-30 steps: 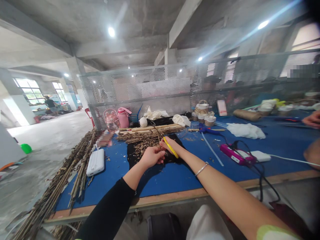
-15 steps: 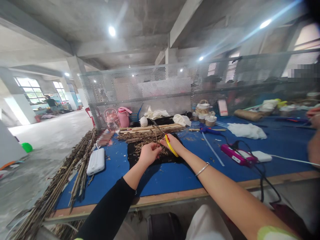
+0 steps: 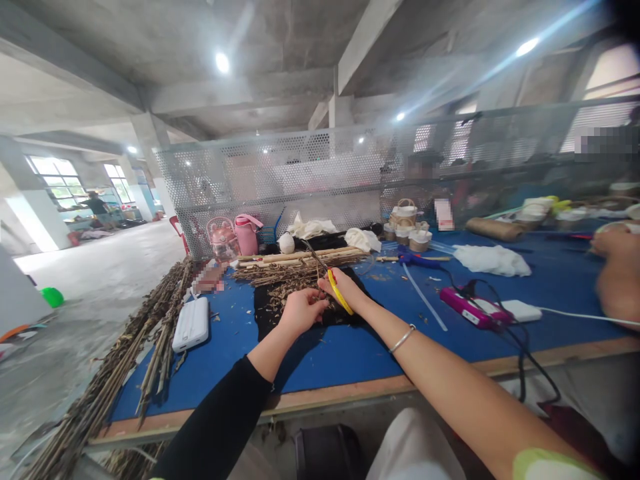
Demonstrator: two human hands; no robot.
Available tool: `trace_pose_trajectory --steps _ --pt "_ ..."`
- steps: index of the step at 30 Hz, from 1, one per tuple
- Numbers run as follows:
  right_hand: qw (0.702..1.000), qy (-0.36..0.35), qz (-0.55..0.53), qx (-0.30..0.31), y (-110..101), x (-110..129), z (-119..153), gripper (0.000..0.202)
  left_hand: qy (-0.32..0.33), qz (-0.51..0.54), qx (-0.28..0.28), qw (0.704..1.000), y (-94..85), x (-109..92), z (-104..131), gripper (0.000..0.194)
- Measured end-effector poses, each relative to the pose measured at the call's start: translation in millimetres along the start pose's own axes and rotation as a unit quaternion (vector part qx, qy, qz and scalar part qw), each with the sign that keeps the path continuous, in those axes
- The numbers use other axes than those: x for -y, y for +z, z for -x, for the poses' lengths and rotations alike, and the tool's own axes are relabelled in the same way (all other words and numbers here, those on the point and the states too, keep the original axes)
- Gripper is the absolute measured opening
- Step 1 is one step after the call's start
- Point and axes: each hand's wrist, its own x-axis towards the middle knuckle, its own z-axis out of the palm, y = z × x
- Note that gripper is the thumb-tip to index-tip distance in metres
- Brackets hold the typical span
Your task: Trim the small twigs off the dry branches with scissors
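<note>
My right hand is closed on the yellow-handled scissors, whose dark blades point up and to the left. Close beside it on the left, my left hand has its fingers drawn together in a pinch; whatever they hold is too small to make out. Both hands are over a black cloth strewn with dry brown plant bits. Just behind the cloth lies a row of thin dry stalks, with thicker pale sticks along its back.
Long dry stalks overhang the blue table's left end, beside a white power bank. A pink bottle stands at the back. A magenta device with cables lies right. Another person's hand is at the far right.
My left hand has shifted slightly right and its fingers are closer to the scissors. The other person's hand at the far right has moved left into view.
</note>
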Motion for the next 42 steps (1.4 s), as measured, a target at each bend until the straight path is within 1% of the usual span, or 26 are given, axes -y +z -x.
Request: trace_pose_trajectory --steps 6,12,21,25,33,37,42 --pt "0.999 -0.023 -0.016 0.025 2.1 5.4 2.9 0.035 0.009 0.010 0.010 1.000 3.4 1.8 0.4 0.020" --pt "1.000 -0.021 0.007 0.010 5.6 4.0 2.5 0.038 0.011 0.003 0.012 1.000 4.0 4.3 -0.5 0.022" --pt "0.998 -0.002 0.062 0.010 -1.7 15.2 6.3 0.040 0.014 -0.001 0.000 1.000 3.6 7.0 -2.3 0.020" --pt "0.997 0.003 0.077 0.008 -1.9 15.3 6.1 0.040 0.007 0.002 -0.004 1.000 3.7 8.3 -3.0 0.019" --pt "0.997 -0.005 0.074 0.006 -1.2 15.1 5.8 0.043 0.002 -0.012 -0.007 1.000 2.1 4.9 -1.6 0.019" --pt "0.996 0.009 0.085 0.017 -0.8 14.4 5.5 0.044 -0.004 -0.012 -0.013 1.000 0.6 4.9 -2.4 0.019" --pt "0.992 0.048 0.105 0.042 -1.3 13.5 5.8 0.043 -0.004 -0.029 -0.026 0.999 0.4 7.7 -3.9 0.015"
